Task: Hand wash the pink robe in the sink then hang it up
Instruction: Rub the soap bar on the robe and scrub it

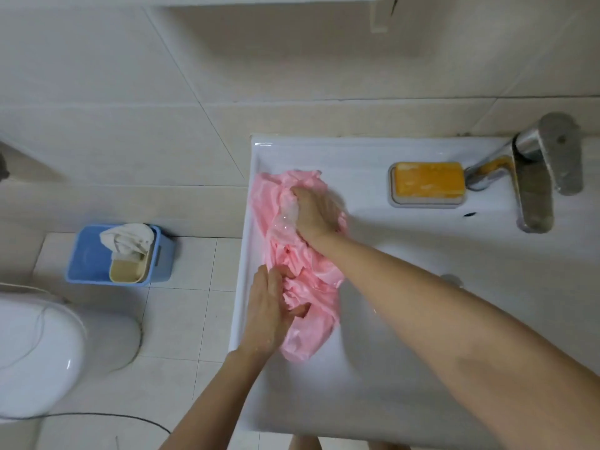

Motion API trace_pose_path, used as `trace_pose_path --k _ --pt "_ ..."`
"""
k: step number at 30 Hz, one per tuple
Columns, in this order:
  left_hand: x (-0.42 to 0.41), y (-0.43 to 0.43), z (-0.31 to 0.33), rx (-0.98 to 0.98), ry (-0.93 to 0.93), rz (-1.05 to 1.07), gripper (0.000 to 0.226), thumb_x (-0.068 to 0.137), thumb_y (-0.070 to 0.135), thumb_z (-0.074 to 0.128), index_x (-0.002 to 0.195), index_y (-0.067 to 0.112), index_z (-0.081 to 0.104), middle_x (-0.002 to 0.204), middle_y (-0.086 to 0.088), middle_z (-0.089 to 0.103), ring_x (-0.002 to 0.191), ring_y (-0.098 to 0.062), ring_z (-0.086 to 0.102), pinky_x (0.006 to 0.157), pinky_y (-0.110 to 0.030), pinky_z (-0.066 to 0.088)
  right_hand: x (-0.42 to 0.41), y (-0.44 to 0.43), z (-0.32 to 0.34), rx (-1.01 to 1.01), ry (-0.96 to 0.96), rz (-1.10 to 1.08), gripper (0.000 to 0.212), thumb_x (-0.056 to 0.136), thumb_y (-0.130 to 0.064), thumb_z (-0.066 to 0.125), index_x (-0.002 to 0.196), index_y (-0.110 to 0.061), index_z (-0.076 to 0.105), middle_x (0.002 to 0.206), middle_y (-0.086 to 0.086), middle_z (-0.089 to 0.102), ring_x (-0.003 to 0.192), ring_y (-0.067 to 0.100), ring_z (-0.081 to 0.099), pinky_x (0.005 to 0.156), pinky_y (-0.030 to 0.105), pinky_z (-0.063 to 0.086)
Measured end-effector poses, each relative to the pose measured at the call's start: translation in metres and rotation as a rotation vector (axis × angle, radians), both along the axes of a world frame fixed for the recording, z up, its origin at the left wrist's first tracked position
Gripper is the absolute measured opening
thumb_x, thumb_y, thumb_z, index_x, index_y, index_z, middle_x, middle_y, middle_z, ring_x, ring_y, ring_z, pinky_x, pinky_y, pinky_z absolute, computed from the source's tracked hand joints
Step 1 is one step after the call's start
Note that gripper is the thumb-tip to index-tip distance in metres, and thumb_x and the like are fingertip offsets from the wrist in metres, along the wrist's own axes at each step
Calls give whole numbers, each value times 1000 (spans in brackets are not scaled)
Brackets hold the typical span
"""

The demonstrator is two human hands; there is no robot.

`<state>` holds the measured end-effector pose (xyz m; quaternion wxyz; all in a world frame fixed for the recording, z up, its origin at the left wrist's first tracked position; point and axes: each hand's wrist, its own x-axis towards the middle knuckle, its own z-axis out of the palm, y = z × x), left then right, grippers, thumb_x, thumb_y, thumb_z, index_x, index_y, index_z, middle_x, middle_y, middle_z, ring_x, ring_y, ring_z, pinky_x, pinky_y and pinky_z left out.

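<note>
Lying bunched on the left ledge of the sink (373, 384), the pink robe (311, 287) looks soaked, limp and soapy, probably heavy and slippery. The right hand (316, 212) clutches its upper folds and the left hand (269, 306) pinches the lower ones; thick handfuls should hold best.

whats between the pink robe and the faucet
An orange soap bar in its grey dish on the sink ledge, seen in the head view.

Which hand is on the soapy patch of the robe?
The right hand: it grips the far end of the pink robe, beside the foam. The left hand holds the near end, away from it.
</note>
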<state>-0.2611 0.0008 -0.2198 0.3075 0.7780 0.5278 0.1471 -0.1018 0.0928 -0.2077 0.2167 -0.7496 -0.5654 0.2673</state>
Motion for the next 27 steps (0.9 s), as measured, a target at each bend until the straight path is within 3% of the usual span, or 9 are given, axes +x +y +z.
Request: trace_pose_path --k 2,5,9,11,14,18,21,23,27 --pt "-8 -6 6 38 -35 -38 62 69 47 65 120 24 38 102 -3 47 87 -20 49 75 -38 50 14 7 16 9 234 -78 22 84 -36 65 104 -37 55 114 0 60 107 27 59 88 41 49" --pt "-15 -26 10 6 10 -18 84 65 48 70 134 13 36 120 -11 47 107 -22 48 92 -32 43 39 -39 26 240 403 42 67 61 -63 73 120 -52 44 128 -8 46 125 22 46 106 47 38" --pt "-5 -19 30 -269 -14 223 52 63 33 74 107 12 56 88 -7 61 77 -22 60 61 -25 43 27 -104 31 124 200 570 108 58 -77 63 147 -33 21 158 2 6 147 22 -6 118 48 -3" --pt "3 -14 50 -398 -155 274 31 64 32 67 88 15 57 66 -3 60 56 -18 52 53 -32 46 0 -139 17 30 -2 617 107 65 -57 71 149 -30 11 159 10 -5 145 26 -16 115 52 -8" --pt "3 -11 92 -306 -197 151 20 74 41 60 85 25 55 60 6 62 50 -15 55 52 -25 48 -15 -152 16 21 192 320 71 72 -19 60 138 -10 39 144 14 40 138 30 32 109 43 33" --pt "-2 28 129 116 -157 72 36 83 55 44 115 39 47 102 6 61 91 -18 60 78 -35 48 8 -147 53 -137 517 187 47 93 6 51 137 -6 39 110 -10 53 103 11 55 68 -1 41" --pt "13 47 114 -265 -471 18 36 92 51 40 121 35 53 121 4 60 115 -14 55 102 -45 41 33 -127 75 -302 947 -108 40 93 -2 55 131 -8 46 108 -8 59 103 13 59 64 3 45" --pt "14 48 96 -474 -542 19 51 91 56 35 131 26 47 123 -7 59 115 -19 56 103 -53 38 38 -104 79 -276 1082 -173 35 86 -20 67 110 4 65 86 2 72 77 7 66 61 9 49" --pt "13 29 75 -136 -127 255 97 65 74 44 144 26 17 134 -2 45 120 -25 49 96 -38 42 38 -42 41 -141 746 -365 32 77 -21 73 105 -9 63 91 4 63 89 21 62 77 32 52"
